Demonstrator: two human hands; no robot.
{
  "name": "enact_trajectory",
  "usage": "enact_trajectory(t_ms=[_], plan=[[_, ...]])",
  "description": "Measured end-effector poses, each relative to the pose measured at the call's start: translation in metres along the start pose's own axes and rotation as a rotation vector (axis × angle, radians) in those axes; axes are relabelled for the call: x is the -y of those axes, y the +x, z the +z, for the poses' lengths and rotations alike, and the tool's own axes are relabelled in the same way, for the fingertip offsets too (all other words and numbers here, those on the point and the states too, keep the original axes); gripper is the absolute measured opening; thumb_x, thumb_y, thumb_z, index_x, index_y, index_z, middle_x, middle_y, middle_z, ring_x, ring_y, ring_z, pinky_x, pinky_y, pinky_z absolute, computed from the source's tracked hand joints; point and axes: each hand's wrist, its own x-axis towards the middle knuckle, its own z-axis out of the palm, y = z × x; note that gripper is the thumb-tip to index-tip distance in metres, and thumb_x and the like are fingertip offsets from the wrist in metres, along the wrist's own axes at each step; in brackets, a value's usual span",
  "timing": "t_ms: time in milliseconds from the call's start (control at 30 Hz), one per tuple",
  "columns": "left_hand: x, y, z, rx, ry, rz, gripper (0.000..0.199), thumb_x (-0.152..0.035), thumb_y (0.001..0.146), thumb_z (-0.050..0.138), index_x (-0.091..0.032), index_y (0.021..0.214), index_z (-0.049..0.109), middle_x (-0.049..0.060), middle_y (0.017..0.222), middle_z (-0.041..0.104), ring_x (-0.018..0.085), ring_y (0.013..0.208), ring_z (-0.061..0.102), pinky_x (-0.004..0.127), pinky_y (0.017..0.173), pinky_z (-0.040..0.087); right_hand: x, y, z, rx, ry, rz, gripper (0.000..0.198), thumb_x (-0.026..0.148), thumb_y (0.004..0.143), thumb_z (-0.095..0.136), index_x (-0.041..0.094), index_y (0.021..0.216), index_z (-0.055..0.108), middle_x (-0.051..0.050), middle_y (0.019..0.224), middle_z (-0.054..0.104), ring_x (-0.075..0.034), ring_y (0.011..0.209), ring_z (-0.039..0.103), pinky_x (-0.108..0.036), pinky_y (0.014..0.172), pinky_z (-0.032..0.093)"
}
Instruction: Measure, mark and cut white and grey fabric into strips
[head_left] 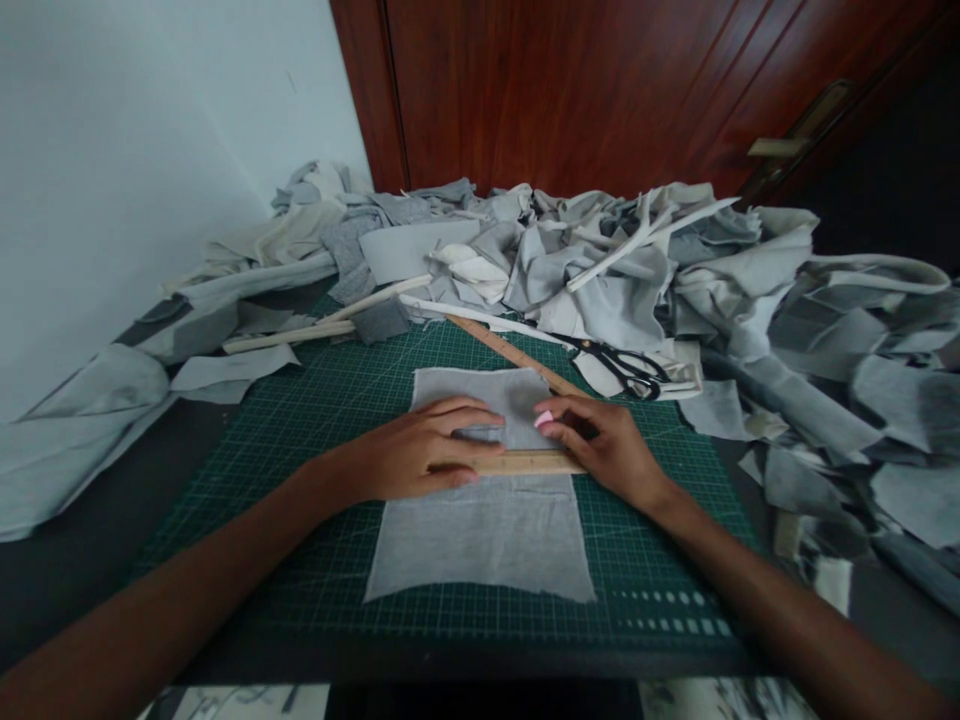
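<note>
A light grey piece of fabric (480, 545) lies on a green cutting mat (300, 560). Across its middle rests a wooden ruler (532, 462). My left hand (431, 450) is spread flat over the fabric and the ruler's left part, fingers stretched to the right, hiding that end. Between the thumb and fingers of my right hand (607, 440) is a small pink piece of chalk (543, 419), just above the fabric's right side beyond the ruler. The right hand covers the ruler's right end.
Behind the fabric, a second wooden ruler (517, 352) lies slantwise. Black-handled scissors (626, 365) rest at the mat's back right. Heaped grey and cream fabric scraps (600, 270) line the back and both sides, with a wooden door (562, 90) behind.
</note>
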Motion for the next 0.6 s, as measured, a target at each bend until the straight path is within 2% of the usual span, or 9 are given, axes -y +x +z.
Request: enact_trajectory(t_ms=[100, 200, 300, 400, 600], plan=[[0.0, 0.0, 0.0, -0.007, 0.003, 0.006, 0.041, -0.032, 0.105, 0.061, -0.029, 0.146, 0.063, 0.012, 0.157, 0.054, 0.031, 0.148, 0.044, 0.053, 0.124, 0.035, 0.003, -0.003, 0.005, 0.037, 0.118, 0.066, 0.022, 0.035, 0.096, 0.072, 0.022, 0.114, 0.077, -0.002, 0.093, 0.08, -0.016, 0.074, 0.071, -0.028, 0.066, 0.054], [-0.001, -0.001, 0.001, -0.014, -0.004, 0.003, 0.041, -0.032, 0.105, 0.061, -0.029, 0.146, 0.063, 0.011, 0.158, 0.054, 0.032, 0.148, 0.044, 0.053, 0.124, 0.035, 0.007, -0.003, 0.006, 0.064, 0.168, 0.102, 0.02, 0.033, 0.096, 0.071, 0.022, 0.112, 0.077, -0.002, 0.091, 0.079, -0.015, 0.074, 0.069, -0.026, 0.065, 0.052], [-0.001, 0.0, 0.001, -0.021, -0.018, -0.003, 0.041, -0.032, 0.105, 0.061, -0.031, 0.146, 0.063, 0.01, 0.157, 0.054, 0.031, 0.148, 0.045, 0.053, 0.125, 0.035, 0.011, -0.003, 0.005, 0.088, 0.155, 0.103, 0.02, 0.033, 0.098, 0.068, 0.022, 0.112, 0.076, -0.001, 0.086, 0.076, -0.014, 0.069, 0.065, -0.026, 0.062, 0.049], [-0.001, 0.0, 0.001, -0.022, -0.025, -0.005, 0.041, -0.032, 0.105, 0.062, -0.031, 0.146, 0.064, 0.01, 0.156, 0.055, 0.032, 0.147, 0.045, 0.053, 0.124, 0.036, 0.016, -0.004, 0.005, 0.109, 0.104, 0.089, 0.02, 0.032, 0.099, 0.066, 0.022, 0.113, 0.075, 0.001, 0.079, 0.072, -0.012, 0.059, 0.055, -0.027, 0.055, 0.043], [0.0, -0.001, 0.002, -0.008, -0.015, -0.006, 0.041, -0.032, 0.105, 0.061, -0.03, 0.146, 0.063, 0.011, 0.158, 0.054, 0.031, 0.148, 0.044, 0.052, 0.124, 0.035, 0.019, -0.004, 0.007, 0.11, 0.086, 0.026, 0.017, 0.029, 0.101, 0.061, 0.024, 0.107, 0.076, -0.005, 0.1, 0.074, -0.015, 0.07, 0.059, -0.029, 0.059, 0.044]])
